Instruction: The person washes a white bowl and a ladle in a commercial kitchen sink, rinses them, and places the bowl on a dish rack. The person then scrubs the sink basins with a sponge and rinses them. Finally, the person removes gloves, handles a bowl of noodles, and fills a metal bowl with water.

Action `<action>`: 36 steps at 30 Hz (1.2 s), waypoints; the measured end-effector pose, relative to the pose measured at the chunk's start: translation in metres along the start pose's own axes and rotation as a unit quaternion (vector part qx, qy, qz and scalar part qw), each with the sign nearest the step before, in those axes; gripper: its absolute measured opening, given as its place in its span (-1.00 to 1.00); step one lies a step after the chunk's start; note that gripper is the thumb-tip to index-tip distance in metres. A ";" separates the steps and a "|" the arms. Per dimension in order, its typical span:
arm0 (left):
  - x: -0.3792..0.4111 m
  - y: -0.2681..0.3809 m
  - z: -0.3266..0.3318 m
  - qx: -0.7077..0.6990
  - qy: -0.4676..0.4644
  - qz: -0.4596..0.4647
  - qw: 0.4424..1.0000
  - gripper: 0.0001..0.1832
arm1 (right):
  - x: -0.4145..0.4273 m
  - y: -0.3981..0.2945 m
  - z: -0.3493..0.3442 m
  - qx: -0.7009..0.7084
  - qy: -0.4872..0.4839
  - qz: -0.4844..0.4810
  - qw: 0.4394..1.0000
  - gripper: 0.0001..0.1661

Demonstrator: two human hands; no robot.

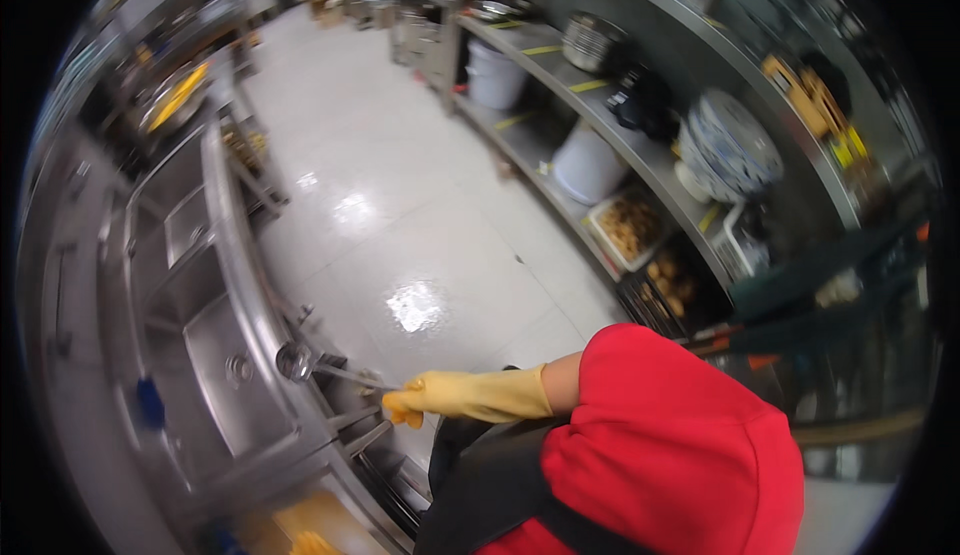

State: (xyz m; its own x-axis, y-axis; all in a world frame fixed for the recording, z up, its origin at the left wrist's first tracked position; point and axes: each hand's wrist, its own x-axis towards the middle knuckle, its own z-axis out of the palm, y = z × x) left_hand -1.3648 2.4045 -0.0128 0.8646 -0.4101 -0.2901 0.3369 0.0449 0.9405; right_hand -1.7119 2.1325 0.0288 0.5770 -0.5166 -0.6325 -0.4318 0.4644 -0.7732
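Observation:
My right hand (409,401), in a yellow rubber glove, is closed on the handle of a metal ladle (296,361). The ladle's round bowl hangs over the front rim of a stainless steel sink (238,371) with several basins. At the bottom edge, over a blurred yellowish surface, part of another yellow glove (311,544) shows; it appears to be my left hand, mostly cut off, so its grip is hidden. A red sleeve and a black apron cover my arm and body.
A blue object (151,403) lies by the sink's back edge. Right of the tiled floor (420,217), a steel shelf unit (525,52) holds a metal pot (592,41), blue-and-white bowls (727,146), white buckets (589,165) and a tray of brownish food (630,229). A metal basin (176,97) stands beyond the sink.

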 end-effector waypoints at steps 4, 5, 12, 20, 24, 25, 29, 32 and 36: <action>0.000 -0.012 0.082 -0.422 -0.447 -0.303 0.728 -0.49 | 0.000 0.111 -0.082 0.223 0.160 -0.055 0.960 -0.32; -0.017 -0.013 0.117 -0.193 -0.361 -0.148 0.900 -0.55 | -0.009 0.131 -0.098 0.284 0.221 -0.050 0.932 -0.32; -0.034 -0.114 0.281 -0.110 -0.416 -0.266 0.862 -0.40 | -0.167 0.272 -0.222 0.389 0.614 0.033 0.686 -0.36; -0.130 -0.190 0.383 0.052 -0.514 -0.247 0.820 -0.63 | -0.396 0.331 -0.390 0.406 0.773 0.023 0.487 -0.40; -0.178 -0.186 0.416 0.071 -0.378 -0.316 0.867 -0.73 | -0.463 0.365 -0.451 0.444 0.778 -0.005 0.444 -0.32; -0.169 -0.190 0.413 0.037 -0.424 -0.327 0.844 -0.73 | -0.452 0.369 -0.454 0.454 0.767 -0.012 0.453 -0.33; -0.168 -0.178 0.387 0.015 -0.366 -0.289 0.884 -0.69 | -0.332 0.361 -0.433 0.223 0.731 0.034 0.644 -0.38; -0.172 -0.150 0.364 0.065 -0.284 -0.277 0.916 -0.56 | -0.227 0.354 -0.352 0.402 0.498 0.028 0.768 -0.36; -0.176 -0.104 0.358 0.060 -0.215 -0.231 0.947 -0.54 | -0.134 0.307 -0.304 0.411 0.324 0.070 0.849 -0.40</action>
State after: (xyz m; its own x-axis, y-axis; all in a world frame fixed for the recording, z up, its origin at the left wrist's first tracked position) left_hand -1.6849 2.1462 0.0035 0.3954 -0.6945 -0.6011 0.5745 -0.3237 0.7518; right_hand -2.1326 2.1252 -0.1377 -0.0575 -0.5784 -0.8137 0.3194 0.7616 -0.5639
